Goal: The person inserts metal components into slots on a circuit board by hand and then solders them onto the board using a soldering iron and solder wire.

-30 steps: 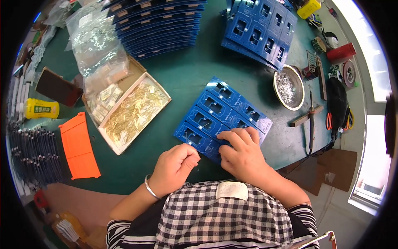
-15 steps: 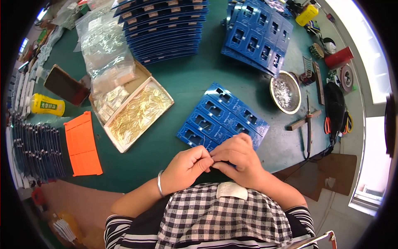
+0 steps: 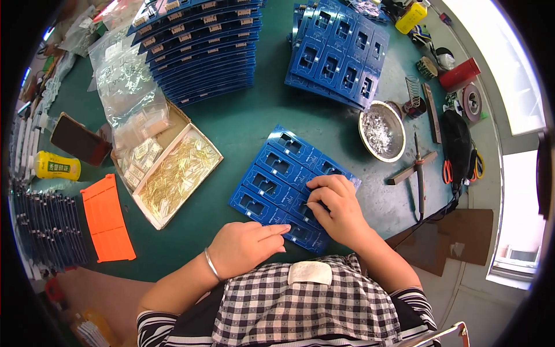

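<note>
- Blue panel of circuit boards (image 3: 277,182) lies flat on the green table (image 3: 243,124), close to its near edge, just ahead of the person.
- Right hand (image 3: 338,208) rests on the panel's near right part, fingers curled down and pressing on a cell; whether a small part is pinched under the fingertips cannot be told.
- Left hand (image 3: 245,247) loosely closed at the panel's near edge, index finger extended onto the board; holds nothing visible.
- Step, as judged: seating or checking small parts in the panel's cells. Next move likely calls for precise fingertip placement while the left hand steadies the panel.
- Counts: one panel in hand; two stacks of blue panels (image 3: 199,49) along the far edge; one open box of gold pins (image 3: 176,176) to the left; one metal bowl (image 3: 381,130) to the right; one orange tray (image 3: 107,217) near the left edge.
</note>
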The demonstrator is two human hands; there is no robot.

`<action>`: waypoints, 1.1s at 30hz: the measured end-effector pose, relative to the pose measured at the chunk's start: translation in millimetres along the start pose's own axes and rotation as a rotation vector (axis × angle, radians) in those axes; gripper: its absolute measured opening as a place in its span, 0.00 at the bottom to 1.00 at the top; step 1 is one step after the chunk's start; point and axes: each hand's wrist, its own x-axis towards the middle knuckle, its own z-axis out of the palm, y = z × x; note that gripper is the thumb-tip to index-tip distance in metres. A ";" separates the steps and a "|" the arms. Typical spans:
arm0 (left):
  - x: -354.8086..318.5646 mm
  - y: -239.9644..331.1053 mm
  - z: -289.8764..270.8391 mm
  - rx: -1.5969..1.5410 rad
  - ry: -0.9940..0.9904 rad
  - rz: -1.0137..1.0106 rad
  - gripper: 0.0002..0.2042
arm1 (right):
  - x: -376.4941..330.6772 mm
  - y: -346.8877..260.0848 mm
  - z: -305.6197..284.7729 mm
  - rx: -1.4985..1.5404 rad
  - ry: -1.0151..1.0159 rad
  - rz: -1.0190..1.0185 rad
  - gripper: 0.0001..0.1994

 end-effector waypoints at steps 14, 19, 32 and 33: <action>-6.3 -4.2 -3.3 -0.589 0.171 -0.414 0.10 | 7.2 -5.8 3.0 -0.150 -0.022 -0.051 0.05; -13.1 -0.6 -4.1 -0.849 0.284 -0.541 0.14 | 8.9 -14.7 6.8 -0.340 -0.025 -0.193 0.06; -5.2 3.1 3.1 -1.002 0.281 -0.579 0.16 | -5.9 -9.4 6.0 -0.551 0.005 -0.263 0.14; -4.5 3.8 3.5 -0.996 0.316 -0.576 0.17 | -8.8 -11.0 5.3 -0.560 -0.023 -0.234 0.18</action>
